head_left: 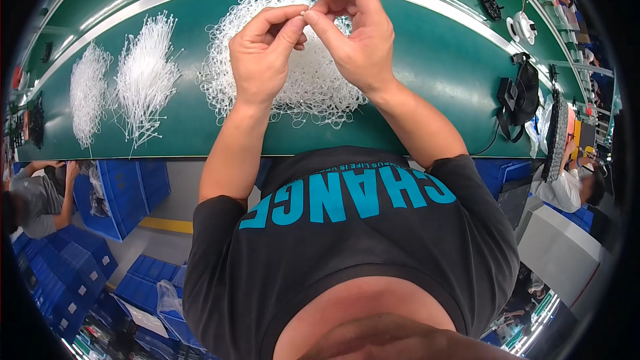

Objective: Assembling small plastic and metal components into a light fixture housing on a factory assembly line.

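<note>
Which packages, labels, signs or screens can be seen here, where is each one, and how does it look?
Shirt print: across the person's dark shirt, below the green table; large teal letters under a thin teal line of small letters.
Crates: blue, boxy, on the floor at lower left; some have small white labels.
No screens or signs visible.

On the green tabletop (427,53), two bundles of straight white plastic ties lay at the left: a smaller one (89,93) and a larger one (145,77) just beside it. A black fan-like part (519,97) sat at the right edge, and a white round part (523,27) lay beyond it. Blue crates (117,193) stood on the floor below.
</note>
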The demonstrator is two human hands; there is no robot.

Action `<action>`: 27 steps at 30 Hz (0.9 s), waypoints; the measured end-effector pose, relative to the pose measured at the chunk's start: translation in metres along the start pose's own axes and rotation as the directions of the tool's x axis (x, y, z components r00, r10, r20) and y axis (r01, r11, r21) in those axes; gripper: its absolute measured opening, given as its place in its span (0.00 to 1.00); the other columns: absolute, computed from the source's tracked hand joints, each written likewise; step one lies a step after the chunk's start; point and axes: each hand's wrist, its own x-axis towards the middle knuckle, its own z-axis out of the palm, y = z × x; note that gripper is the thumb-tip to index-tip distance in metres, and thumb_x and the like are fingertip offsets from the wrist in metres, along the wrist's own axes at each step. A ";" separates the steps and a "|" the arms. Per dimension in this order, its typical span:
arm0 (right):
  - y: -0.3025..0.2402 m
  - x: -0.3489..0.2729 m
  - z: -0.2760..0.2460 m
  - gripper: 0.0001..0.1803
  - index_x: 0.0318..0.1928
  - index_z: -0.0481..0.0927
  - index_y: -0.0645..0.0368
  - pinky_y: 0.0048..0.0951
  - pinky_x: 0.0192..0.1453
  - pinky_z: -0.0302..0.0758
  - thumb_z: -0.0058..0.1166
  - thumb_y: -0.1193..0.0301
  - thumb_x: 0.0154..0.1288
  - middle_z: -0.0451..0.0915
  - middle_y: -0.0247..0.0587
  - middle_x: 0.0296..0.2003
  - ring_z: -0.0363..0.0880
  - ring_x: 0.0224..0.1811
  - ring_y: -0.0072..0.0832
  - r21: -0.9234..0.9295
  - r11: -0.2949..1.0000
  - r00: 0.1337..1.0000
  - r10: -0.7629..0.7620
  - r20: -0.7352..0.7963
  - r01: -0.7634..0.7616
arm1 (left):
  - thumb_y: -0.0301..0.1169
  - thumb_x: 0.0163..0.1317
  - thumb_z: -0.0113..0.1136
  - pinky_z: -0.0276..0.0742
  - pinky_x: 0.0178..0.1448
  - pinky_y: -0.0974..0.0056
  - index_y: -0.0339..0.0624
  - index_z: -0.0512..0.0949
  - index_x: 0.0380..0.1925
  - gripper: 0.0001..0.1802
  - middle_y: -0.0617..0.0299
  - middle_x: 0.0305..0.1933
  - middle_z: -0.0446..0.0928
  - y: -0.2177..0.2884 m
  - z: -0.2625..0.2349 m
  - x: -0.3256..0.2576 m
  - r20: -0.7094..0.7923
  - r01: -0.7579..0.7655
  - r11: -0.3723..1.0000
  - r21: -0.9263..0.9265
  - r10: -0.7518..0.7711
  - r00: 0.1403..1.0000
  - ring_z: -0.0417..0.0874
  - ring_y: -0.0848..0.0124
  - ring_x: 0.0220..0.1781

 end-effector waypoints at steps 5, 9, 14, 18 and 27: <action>-0.001 -0.001 -0.001 0.04 0.34 0.83 0.61 0.25 0.31 0.76 0.61 0.80 0.57 0.83 0.38 0.28 0.80 0.26 0.25 -0.245 0.948 0.977 -0.179 0.116 0.203 | 0.23 0.67 0.62 0.79 0.38 0.74 0.34 0.83 0.45 0.09 0.61 0.36 0.83 -0.003 -0.004 0.000 -0.020 -0.015 0.999 -0.038 0.014 1.000 0.80 0.79 0.33; -0.002 -0.002 0.000 0.04 0.33 0.84 0.60 0.26 0.30 0.76 0.61 0.81 0.56 0.83 0.37 0.28 0.80 0.25 0.25 -0.230 0.956 0.980 -0.157 0.124 0.182 | 0.23 0.67 0.61 0.77 0.37 0.72 0.32 0.81 0.47 0.10 0.60 0.37 0.83 -0.003 -0.009 0.005 -0.013 0.033 0.969 -0.245 -0.037 0.999 0.80 0.77 0.32; -0.003 -0.003 -0.001 0.06 0.38 0.84 0.64 0.23 0.37 0.77 0.61 0.82 0.58 0.83 0.39 0.30 0.81 0.31 0.23 -0.224 0.969 0.983 -0.071 0.168 0.108 | 0.24 0.67 0.61 0.77 0.36 0.72 0.32 0.81 0.46 0.10 0.58 0.37 0.83 -0.004 -0.009 0.006 -0.016 0.023 0.945 -0.325 -0.030 0.999 0.80 0.76 0.32; -0.006 -0.003 -0.001 0.06 0.37 0.84 0.64 0.23 0.37 0.77 0.62 0.81 0.59 0.84 0.39 0.31 0.81 0.31 0.23 -0.207 0.975 0.987 -0.045 0.157 0.078 | 0.23 0.66 0.62 0.77 0.36 0.71 0.31 0.81 0.46 0.10 0.58 0.36 0.83 -0.005 -0.009 0.007 -0.035 -0.006 0.965 -0.262 -0.003 0.999 0.80 0.76 0.32; -0.004 -0.003 -0.003 0.05 0.37 0.84 0.64 0.23 0.39 0.78 0.63 0.80 0.59 0.84 0.38 0.31 0.81 0.32 0.22 -0.244 0.966 0.986 -0.047 0.160 0.086 | 0.23 0.64 0.65 0.77 0.36 0.74 0.33 0.83 0.43 0.09 0.61 0.35 0.83 -0.005 -0.009 0.004 -0.027 -0.030 0.995 -0.093 0.028 0.999 0.80 0.78 0.31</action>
